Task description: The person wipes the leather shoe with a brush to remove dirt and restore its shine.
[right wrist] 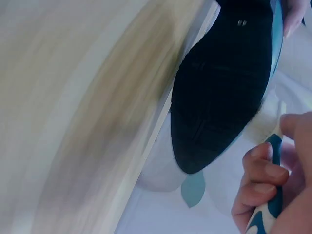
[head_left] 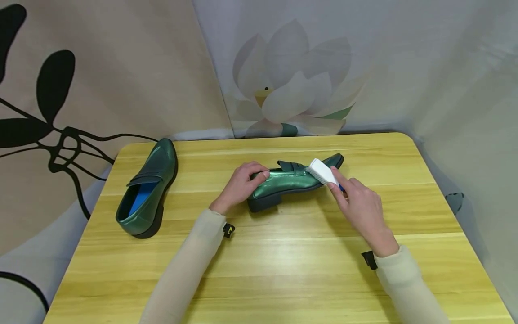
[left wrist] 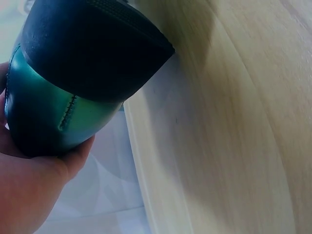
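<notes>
A shiny green loafer (head_left: 287,181) with a black sole is held above the table, its toe toward the right. My left hand (head_left: 244,182) grips it at the heel end, thumb by the opening; the left wrist view shows the loafer's heel (left wrist: 97,53) up close. My right hand (head_left: 360,207) holds a white brush (head_left: 322,172) with a blue-and-white handle (right wrist: 274,195). The bristles touch the side of the loafer near the front. In the right wrist view the dark sole (right wrist: 222,87) faces the camera, and the fingers curl round the handle.
A second green loafer (head_left: 149,189) with a blue insole stands upright at the table's left side. The wooden table (head_left: 275,270) has curtains behind it, printed with a pale flower (head_left: 295,85) and dark leaves (head_left: 55,85).
</notes>
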Demonstrator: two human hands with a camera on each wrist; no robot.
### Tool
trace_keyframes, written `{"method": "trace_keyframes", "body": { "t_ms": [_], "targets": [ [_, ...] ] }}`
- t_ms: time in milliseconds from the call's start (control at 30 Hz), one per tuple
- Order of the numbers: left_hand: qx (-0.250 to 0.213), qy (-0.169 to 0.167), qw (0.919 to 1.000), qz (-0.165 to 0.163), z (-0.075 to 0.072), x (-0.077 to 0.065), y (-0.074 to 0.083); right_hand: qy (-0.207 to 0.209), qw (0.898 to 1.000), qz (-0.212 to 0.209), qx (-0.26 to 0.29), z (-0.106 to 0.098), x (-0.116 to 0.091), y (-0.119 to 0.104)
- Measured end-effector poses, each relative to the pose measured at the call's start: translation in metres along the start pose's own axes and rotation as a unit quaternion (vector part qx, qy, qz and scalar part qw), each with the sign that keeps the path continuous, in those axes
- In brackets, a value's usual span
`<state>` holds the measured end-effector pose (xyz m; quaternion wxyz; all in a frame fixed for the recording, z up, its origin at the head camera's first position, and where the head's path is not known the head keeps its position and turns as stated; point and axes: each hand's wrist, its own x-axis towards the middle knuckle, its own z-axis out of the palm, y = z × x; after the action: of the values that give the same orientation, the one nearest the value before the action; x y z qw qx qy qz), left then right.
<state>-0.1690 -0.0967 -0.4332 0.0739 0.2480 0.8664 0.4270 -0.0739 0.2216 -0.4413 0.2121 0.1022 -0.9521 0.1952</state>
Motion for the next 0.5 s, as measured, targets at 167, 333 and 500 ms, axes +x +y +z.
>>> {"method": "trace_keyframes", "body": {
  "t_ms": [167, 333, 500],
  "targets": [
    [0.004, 0.001, 1.0, 0.003, 0.0, -0.002, 0.001, -0.001, 1.0, -0.02, -0.004, 0.0, -0.004, 0.001],
    [0.004, 0.005, 1.0, 0.004, -0.001, -0.004, 0.002, 0.002, 0.996, -0.084, 0.002, 0.002, -0.006, -0.006],
    [0.005, 0.002, 0.9999, 0.009, 0.0, -0.004, 0.004, 0.008, 0.999, -0.05, -0.006, -0.002, 0.001, 0.007]
  ]
}}
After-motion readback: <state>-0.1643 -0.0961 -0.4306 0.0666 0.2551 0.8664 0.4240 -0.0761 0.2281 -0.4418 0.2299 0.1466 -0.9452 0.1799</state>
